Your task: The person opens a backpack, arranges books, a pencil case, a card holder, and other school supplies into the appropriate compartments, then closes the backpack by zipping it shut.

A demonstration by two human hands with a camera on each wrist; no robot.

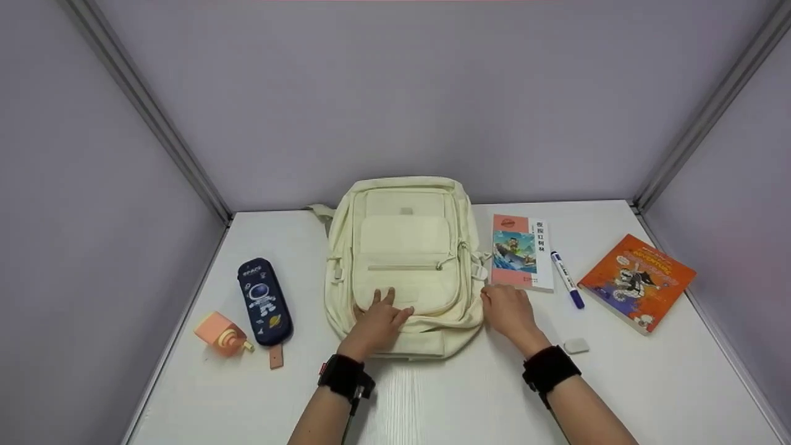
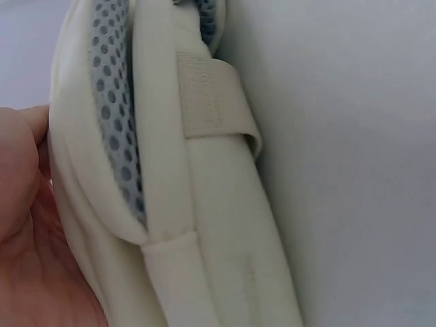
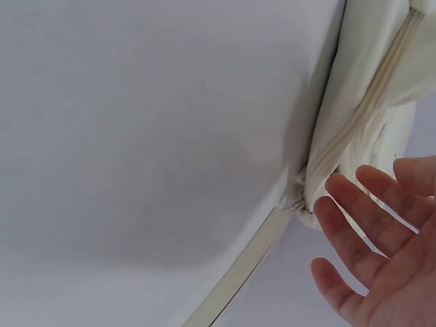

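A cream backpack [image 1: 405,247] lies flat in the middle of the white table [image 1: 469,395], front pocket up. My left hand [image 1: 390,307] rests flat on the lower front of the backpack with straight fingers. In the left wrist view the palm [image 2: 20,225] lies against the backpack's padded edge [image 2: 204,225], where grey mesh and a strap loop show. My right hand [image 1: 495,303] sits on the table just right of the backpack's lower corner, holding nothing. The right wrist view shows its fingers [image 3: 368,231] spread beside the backpack's zippered side [image 3: 368,116].
A navy pencil case [image 1: 264,301] and a small orange block [image 1: 219,334] lie left of the bag. On its right are a white-and-pink book [image 1: 522,252], a blue marker [image 1: 567,279], an orange book [image 1: 636,281] and a white eraser [image 1: 576,345]. Grey walls enclose the table.
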